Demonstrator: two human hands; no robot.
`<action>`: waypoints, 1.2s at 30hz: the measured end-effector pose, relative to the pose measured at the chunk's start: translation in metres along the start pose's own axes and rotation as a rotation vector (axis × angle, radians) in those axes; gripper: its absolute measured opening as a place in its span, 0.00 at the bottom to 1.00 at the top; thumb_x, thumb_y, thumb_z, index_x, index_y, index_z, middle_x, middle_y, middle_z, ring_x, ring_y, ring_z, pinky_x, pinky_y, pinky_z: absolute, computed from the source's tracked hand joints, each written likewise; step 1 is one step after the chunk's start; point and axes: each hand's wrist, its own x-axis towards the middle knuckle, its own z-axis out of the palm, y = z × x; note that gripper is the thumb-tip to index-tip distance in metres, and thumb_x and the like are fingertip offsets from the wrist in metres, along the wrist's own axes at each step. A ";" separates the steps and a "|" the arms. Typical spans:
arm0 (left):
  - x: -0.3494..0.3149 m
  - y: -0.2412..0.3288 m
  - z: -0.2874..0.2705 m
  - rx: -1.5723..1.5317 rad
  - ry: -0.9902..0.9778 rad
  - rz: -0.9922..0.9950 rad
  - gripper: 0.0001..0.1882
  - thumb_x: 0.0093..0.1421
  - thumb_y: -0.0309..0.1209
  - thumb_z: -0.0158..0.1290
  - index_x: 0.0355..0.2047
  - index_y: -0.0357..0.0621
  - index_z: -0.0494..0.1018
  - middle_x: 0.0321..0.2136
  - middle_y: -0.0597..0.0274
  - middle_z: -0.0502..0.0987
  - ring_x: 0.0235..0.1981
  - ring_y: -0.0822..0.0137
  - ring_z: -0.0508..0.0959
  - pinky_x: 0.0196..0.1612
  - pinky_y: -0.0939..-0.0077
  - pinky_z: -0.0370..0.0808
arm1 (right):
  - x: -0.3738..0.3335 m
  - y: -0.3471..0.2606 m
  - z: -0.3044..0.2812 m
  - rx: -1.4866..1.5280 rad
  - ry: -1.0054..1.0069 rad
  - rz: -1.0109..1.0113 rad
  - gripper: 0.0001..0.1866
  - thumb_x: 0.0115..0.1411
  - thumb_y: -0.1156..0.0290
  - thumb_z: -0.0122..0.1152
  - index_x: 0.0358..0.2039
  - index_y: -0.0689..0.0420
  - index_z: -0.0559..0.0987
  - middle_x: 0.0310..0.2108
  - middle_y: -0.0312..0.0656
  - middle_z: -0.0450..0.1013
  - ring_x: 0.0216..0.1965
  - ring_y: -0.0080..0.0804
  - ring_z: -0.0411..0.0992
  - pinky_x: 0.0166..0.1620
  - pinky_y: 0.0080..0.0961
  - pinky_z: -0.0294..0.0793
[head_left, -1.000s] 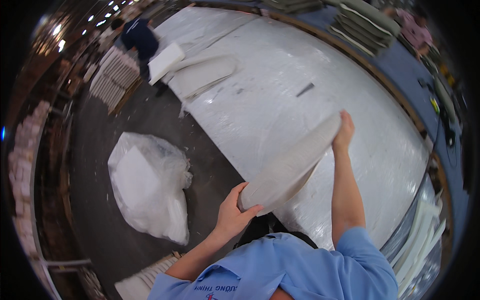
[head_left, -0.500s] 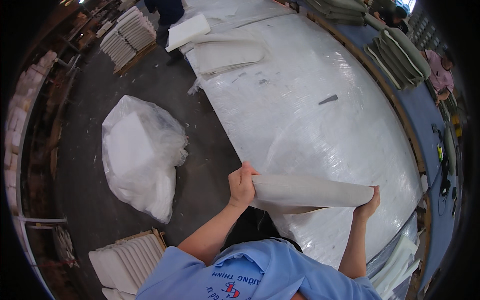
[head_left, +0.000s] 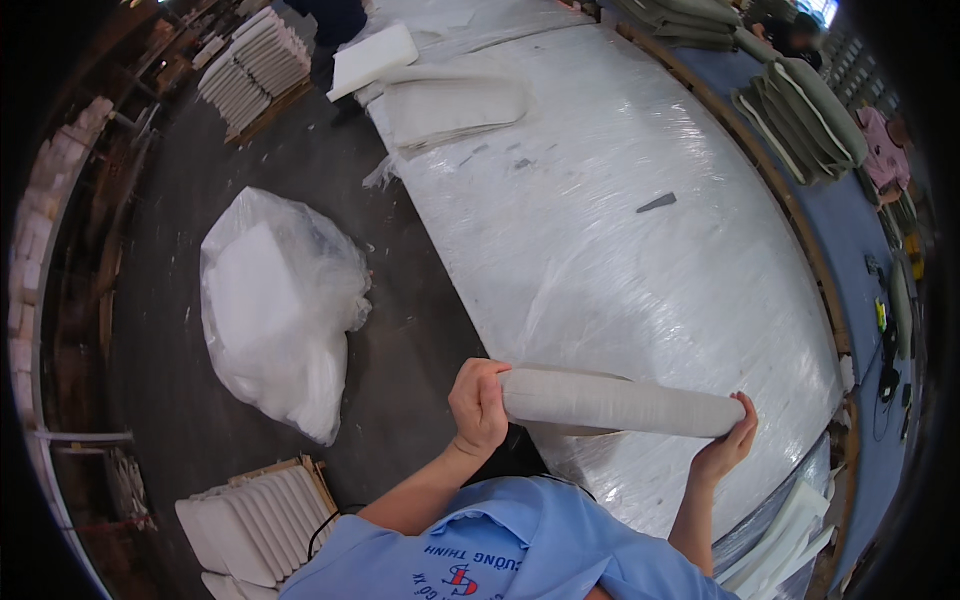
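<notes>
Held level above the near end of the plastic-covered table (head_left: 620,280) is a beige fabric-covered cushion (head_left: 620,403), its long rounded edge facing up. My left hand (head_left: 480,405) grips its left end, with the fingers wrapped over the corner. At the other end, my right hand (head_left: 727,445) is closed round the right corner, fingers on the outer side. The cushion's lower part is mostly hidden beneath that edge. A similar flat beige cushion or cover (head_left: 455,108) lies at the table's far left.
A white foam block (head_left: 373,62) rests at the far left table corner. On the floor left sits a clear bag of white foam (head_left: 275,310). Stacked white pads (head_left: 255,525) stand near left. Green cushions (head_left: 800,120) lie on a blue table (head_left: 800,210), with a person (head_left: 885,155) beyond.
Both hands have drawn the cushion slightly nearer to me. Its right end is now lower and its top edge has rolled toward me.
</notes>
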 end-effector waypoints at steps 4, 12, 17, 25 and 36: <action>-0.001 -0.010 -0.018 -0.006 -0.152 -0.220 0.22 0.75 0.34 0.45 0.27 0.35 0.78 0.25 0.56 0.79 0.30 0.63 0.79 0.34 0.66 0.73 | -0.019 0.001 -0.017 -0.086 -0.066 -0.183 0.21 0.77 0.58 0.42 0.38 0.60 0.78 0.37 0.39 0.73 0.40 0.27 0.70 0.46 0.24 0.68; -0.009 -0.009 -0.042 -0.410 -0.476 -0.704 0.20 0.74 0.35 0.47 0.34 0.35 0.83 0.39 0.53 0.85 0.47 0.61 0.81 0.57 0.66 0.73 | 0.006 0.001 -0.059 -0.187 -0.273 0.112 0.20 0.73 0.66 0.48 0.23 0.58 0.70 0.25 0.34 0.67 0.29 0.22 0.64 0.38 0.23 0.63; -0.014 -0.015 -0.067 -0.322 -0.954 -0.759 0.17 0.73 0.34 0.48 0.48 0.43 0.85 0.60 0.55 0.80 0.72 0.56 0.64 0.74 0.59 0.55 | -0.016 -0.007 -0.089 -0.138 -0.281 0.280 0.18 0.69 0.73 0.55 0.19 0.57 0.68 0.22 0.34 0.65 0.30 0.21 0.65 0.41 0.24 0.66; -0.024 -0.075 -0.038 -0.141 -1.339 -0.633 0.23 0.75 0.40 0.44 0.65 0.53 0.75 0.68 0.65 0.72 0.75 0.57 0.58 0.78 0.56 0.42 | -0.028 -0.002 -0.107 -0.121 -0.274 0.322 0.17 0.66 0.76 0.56 0.18 0.56 0.69 0.22 0.33 0.66 0.30 0.22 0.68 0.43 0.23 0.69; -0.022 -0.138 0.069 0.650 -1.193 -0.354 0.22 0.69 0.43 0.54 0.56 0.43 0.78 0.59 0.50 0.75 0.65 0.50 0.68 0.67 0.55 0.64 | 0.019 -0.027 -0.108 -0.659 -0.756 0.661 0.20 0.63 0.66 0.64 0.16 0.61 0.74 0.18 0.35 0.71 0.25 0.20 0.69 0.32 0.23 0.66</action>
